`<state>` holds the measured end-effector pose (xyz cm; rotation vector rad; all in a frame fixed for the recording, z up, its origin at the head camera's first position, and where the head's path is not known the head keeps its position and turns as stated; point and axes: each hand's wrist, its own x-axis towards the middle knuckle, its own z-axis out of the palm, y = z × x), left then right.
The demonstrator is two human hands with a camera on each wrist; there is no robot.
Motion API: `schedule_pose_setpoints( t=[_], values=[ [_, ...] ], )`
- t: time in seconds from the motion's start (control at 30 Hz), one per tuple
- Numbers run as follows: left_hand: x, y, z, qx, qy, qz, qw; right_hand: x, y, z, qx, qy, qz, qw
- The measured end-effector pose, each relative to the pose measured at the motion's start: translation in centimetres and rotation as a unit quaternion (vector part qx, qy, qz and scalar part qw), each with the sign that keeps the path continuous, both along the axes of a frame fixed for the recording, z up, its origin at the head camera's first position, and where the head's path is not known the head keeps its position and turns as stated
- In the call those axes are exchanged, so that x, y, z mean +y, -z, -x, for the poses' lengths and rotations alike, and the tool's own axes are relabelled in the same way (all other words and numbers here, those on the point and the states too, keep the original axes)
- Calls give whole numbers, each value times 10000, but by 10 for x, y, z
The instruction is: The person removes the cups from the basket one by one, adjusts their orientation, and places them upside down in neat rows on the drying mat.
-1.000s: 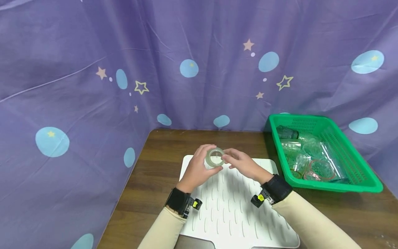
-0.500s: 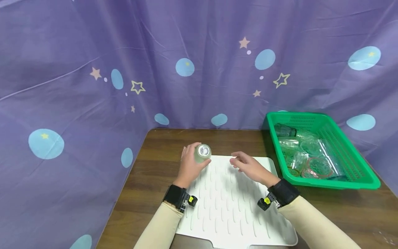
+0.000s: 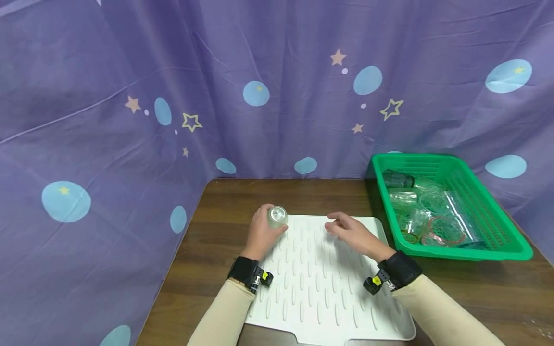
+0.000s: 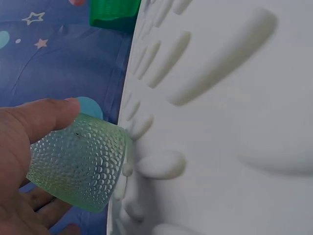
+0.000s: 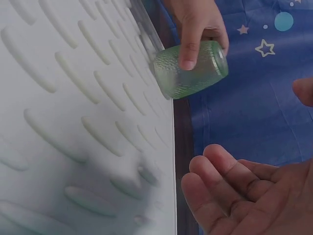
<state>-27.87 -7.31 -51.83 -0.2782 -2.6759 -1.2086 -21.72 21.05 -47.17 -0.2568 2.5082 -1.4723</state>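
Note:
A pale green dimpled glass [image 3: 277, 217] is upside down at the far left corner of the white ridged draining mat [image 3: 307, 288]. My left hand [image 3: 261, 234] grips it from the left, thumb on the near side and fingers round the far side. In the left wrist view the rim of the glass [image 4: 83, 159] meets or nearly meets the mat's surface. Over the mat's right half, my right hand [image 3: 356, 235] hovers with relaxed, slightly bent fingers and holds nothing. The right wrist view shows its fingers [image 5: 215, 196] apart from the glass [image 5: 188, 71].
On the right stands a green basket [image 3: 497, 250] holding several clear glasses [image 3: 433, 204], one with a reddish rim [image 3: 446, 230], and a dark one [image 3: 397, 180]. A purple curtain [image 3: 298, 120] hangs behind the brown wooden table [image 3: 233, 202].
The glass, earlier between both hands with its mouth showing, has been turned base up and moved left and down to the mat's corner by my left hand. My right hand has let go and drawn right.

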Motion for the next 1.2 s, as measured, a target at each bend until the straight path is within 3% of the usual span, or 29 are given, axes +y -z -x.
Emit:
schedule_pose_setpoints(
  t=[0.23, 0.4, 0.73, 0.9, 1.2],
  values=[
    [-4, 7, 4, -190, 22, -133, 9997, 2, 3, -1, 16, 84, -125, 9999],
    [-10, 11, 8, -441, -63, 12, 9990, 1, 6, -1, 5, 49, -377, 9993],
    [-14, 8, 10, -658, 150, -268, 9974, -5, -2, 0, 454, -37, -732, 9963],
    [-16, 9, 11, -690, 149, -315, 9970, -3, -16, 0, 709, -240, -804, 9940],
    [-17, 12, 13, -816, 166, -314, 9960, 24, -57, 4, 1038, -397, -1100, 9877]
  ],
)
